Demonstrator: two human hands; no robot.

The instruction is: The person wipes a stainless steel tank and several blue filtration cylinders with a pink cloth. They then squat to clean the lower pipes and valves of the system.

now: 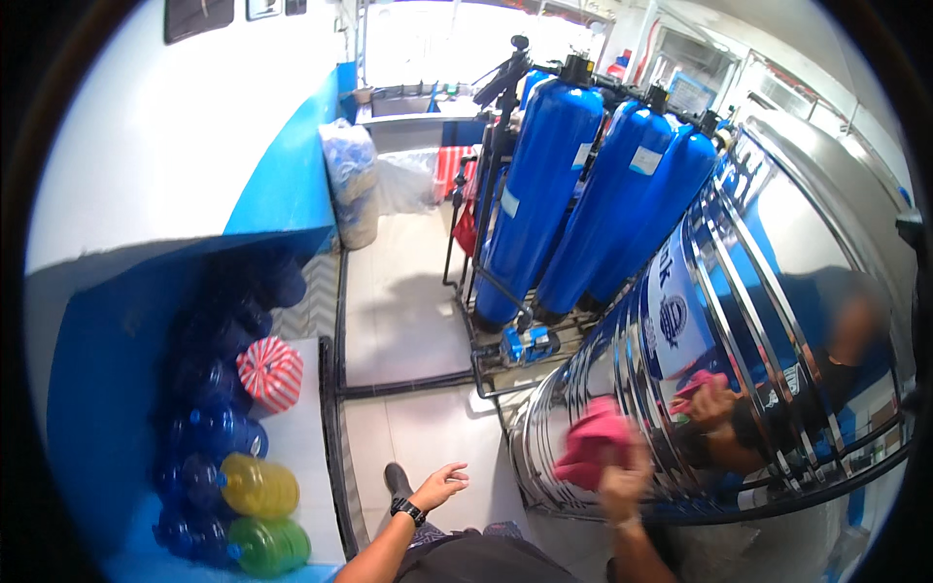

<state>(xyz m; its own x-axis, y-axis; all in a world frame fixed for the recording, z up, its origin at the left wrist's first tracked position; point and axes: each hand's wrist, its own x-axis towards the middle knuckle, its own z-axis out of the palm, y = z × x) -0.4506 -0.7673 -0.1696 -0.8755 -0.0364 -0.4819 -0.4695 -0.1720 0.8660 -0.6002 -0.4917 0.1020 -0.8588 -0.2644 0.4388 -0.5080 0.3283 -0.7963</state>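
My right hand grips a pink cloth in front of the ribbed, polished stainless steel tank; both are blurred, and whether the cloth touches the metal I cannot tell. The tank's shiny side mirrors the cloth, a hand and an arm, and it bears a label with writing. My left hand hangs over the tiled floor with its fingers apart and nothing in it; a black watch is on that wrist.
Tall blue filter tanks stand beyond the steel tank, with a blue pump at their base. Blue, yellow and green water jugs lie at the left near a striped bag. Black edging crosses the floor.
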